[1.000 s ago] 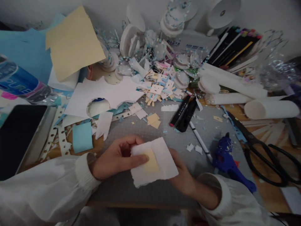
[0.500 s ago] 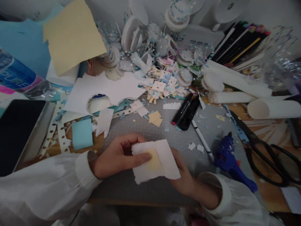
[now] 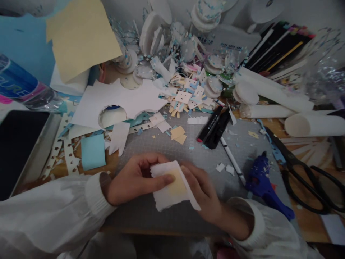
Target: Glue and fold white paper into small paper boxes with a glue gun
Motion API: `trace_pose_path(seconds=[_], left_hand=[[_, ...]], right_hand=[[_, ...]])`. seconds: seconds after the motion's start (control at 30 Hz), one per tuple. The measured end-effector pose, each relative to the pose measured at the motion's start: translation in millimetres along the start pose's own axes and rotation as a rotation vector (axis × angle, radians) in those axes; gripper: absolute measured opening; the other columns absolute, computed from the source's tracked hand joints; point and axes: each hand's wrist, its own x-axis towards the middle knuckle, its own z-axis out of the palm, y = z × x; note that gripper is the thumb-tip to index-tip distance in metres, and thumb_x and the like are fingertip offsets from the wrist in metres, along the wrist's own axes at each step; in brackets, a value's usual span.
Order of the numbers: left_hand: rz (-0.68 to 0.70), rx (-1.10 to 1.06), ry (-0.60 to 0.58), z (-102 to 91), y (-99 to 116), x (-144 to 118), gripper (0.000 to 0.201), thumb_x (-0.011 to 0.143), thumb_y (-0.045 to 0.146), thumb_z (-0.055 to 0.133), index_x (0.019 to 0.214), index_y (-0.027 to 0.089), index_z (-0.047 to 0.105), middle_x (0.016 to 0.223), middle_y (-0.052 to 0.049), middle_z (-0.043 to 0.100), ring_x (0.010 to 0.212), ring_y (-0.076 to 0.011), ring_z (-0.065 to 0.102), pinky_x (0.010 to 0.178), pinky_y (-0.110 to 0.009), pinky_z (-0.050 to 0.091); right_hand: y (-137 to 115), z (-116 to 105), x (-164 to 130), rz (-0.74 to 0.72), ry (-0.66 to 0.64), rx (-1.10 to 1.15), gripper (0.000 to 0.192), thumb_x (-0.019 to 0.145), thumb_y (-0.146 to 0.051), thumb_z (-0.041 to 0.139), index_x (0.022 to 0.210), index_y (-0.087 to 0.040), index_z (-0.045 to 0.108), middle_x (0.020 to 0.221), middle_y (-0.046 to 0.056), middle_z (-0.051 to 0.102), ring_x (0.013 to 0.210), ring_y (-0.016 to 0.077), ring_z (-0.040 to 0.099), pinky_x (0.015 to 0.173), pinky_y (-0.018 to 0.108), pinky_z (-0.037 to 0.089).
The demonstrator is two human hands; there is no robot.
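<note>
Two hands share one ragged white paper square (image 3: 172, 187) with a yellow patch, held over the grey cutting mat (image 3: 151, 151). Left hand (image 3: 134, 181) has its fingers pinched closed on the paper's left edge; right hand (image 3: 203, 194) curls its fingers over the right edge, folding it. That soft torn edge could rip or crease crooked. Left of the mat lies a dark tablet (image 3: 18, 144); right of it, a blue glue gun (image 3: 262, 183) and black scissors (image 3: 304, 172) on the cluttered wooden bench (image 3: 309, 219).

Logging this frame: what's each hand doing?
Left hand: closed on the white paper.
Right hand: closed on the same paper's right edge.
</note>
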Motion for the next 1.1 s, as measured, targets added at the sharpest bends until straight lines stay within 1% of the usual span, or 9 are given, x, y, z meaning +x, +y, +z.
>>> trace_pose_path(seconds=[0.13, 0.3, 0.4, 0.53, 0.63, 0.8, 0.9, 1.0, 1.1], left_hand=[[0.017, 0.04, 0.016, -0.1, 0.1, -0.4, 0.018, 0.073, 0.028, 0.072, 0.075, 0.014, 0.06, 0.063, 0.002, 0.055, 0.054, -0.0079, 0.05, 0.05, -0.018, 0.044], [0.045, 0.054, 0.009, -2.1, 0.7, -0.1, 0.016, 0.073, 0.026, 0.07, 0.08, 0.014, 0.062, 0.066, 0.001, 0.058, 0.056, -0.0086, 0.05, 0.052, -0.018, 0.043], [0.08, 0.058, -0.045, -4.3, 2.7, -0.9, 0.018, 0.072, 0.025, 0.071, 0.084, 0.014, 0.063, 0.069, 0.001, 0.059, 0.058, -0.0092, 0.051, 0.053, -0.018, 0.043], [0.106, 0.082, -0.113, -4.4, 4.4, -3.1, 0.025, 0.068, 0.029, 0.073, 0.087, 0.015, 0.063, 0.07, 0.001, 0.058, 0.06, -0.011, 0.052, 0.053, -0.019, 0.044], [0.122, 0.159, -0.066, -2.0, 3.2, -4.6, 0.017, 0.073, 0.029, 0.07, 0.08, 0.015, 0.063, 0.066, 0.001, 0.058, 0.058, -0.0106, 0.053, 0.051, -0.018, 0.043], [0.159, 0.206, 0.065, -1.0, -0.8, -4.0, 0.014, 0.079, 0.027, 0.067, 0.073, 0.015, 0.065, 0.062, 0.001, 0.059, 0.055, -0.0093, 0.052, 0.05, -0.017, 0.043], [0.2, 0.198, 0.153, -2.4, -2.0, -2.0, 0.011, 0.078, 0.026, 0.069, 0.074, 0.017, 0.068, 0.065, 0.001, 0.063, 0.059, -0.0103, 0.055, 0.052, -0.017, 0.044], [0.263, 0.227, 0.201, -2.7, -2.3, -1.5, 0.009, 0.077, 0.026, 0.07, 0.074, 0.017, 0.069, 0.067, 0.0, 0.065, 0.062, -0.0117, 0.057, 0.056, -0.019, 0.046], [0.296, 0.268, 0.206, -2.1, -2.7, -3.2, 0.011, 0.078, 0.027, 0.07, 0.077, 0.017, 0.07, 0.069, -0.001, 0.067, 0.063, -0.0128, 0.058, 0.056, -0.02, 0.046]], right_hand=[[5.1, -0.2, -0.5, -0.034, 0.004, -0.046, 0.037, 0.097, -0.038, 0.039, 0.064, -0.021, 0.036, 0.055, -0.005, 0.036, 0.049, 0.0083, 0.035, 0.044, 0.022, 0.028], [4.9, -1.2, 1.3, -0.082, 0.041, -0.162, 0.035, 0.095, -0.031, 0.041, 0.062, -0.021, 0.034, 0.053, -0.006, 0.034, 0.047, 0.0075, 0.033, 0.044, 0.023, 0.026], [2.7, -1.8, 2.4, -0.094, 0.054, -0.196, 0.033, 0.094, -0.03, 0.043, 0.062, -0.021, 0.038, 0.052, -0.006, 0.036, 0.046, 0.0075, 0.034, 0.043, 0.022, 0.027], [0.0, -2.4, 4.3, -0.209, 0.088, -0.255, 0.032, 0.091, -0.026, 0.047, 0.061, -0.021, 0.041, 0.05, -0.007, 0.037, 0.043, 0.0072, 0.033, 0.043, 0.023, 0.026], [-0.2, -2.9, 4.3, -0.245, 0.064, -0.265, 0.031, 0.091, -0.024, 0.048, 0.061, -0.021, 0.041, 0.05, -0.007, 0.037, 0.043, 0.0075, 0.033, 0.045, 0.024, 0.028], [1.9, -6.5, 1.7, -0.193, 0.05, -0.029, 0.031, 0.098, -0.028, 0.035, 0.068, -0.021, 0.042, 0.06, -0.004, 0.042, 0.053, 0.0094, 0.041, 0.05, 0.023, 0.032], [1.1, -7.9, 2.6, -0.253, 0.08, 0.024, 0.018, 0.093, -0.03, 0.045, 0.079, -0.021, 0.05, 0.073, 0.0, 0.049, 0.068, 0.0131, 0.048, 0.06, 0.026, 0.039], [-1.1, -6.9, 4.8, -0.295, 0.116, -0.002, 0.002, 0.087, -0.023, 0.055, 0.087, -0.021, 0.054, 0.082, 0.002, 0.053, 0.079, 0.0155, 0.052, 0.069, 0.03, 0.042], [-2.1, -5.2, 6.1, -0.295, 0.15, -0.026, 0.007, 0.086, -0.015, 0.056, 0.088, -0.022, 0.055, 0.083, 0.001, 0.053, 0.08, 0.0145, 0.052, 0.07, 0.029, 0.043]])
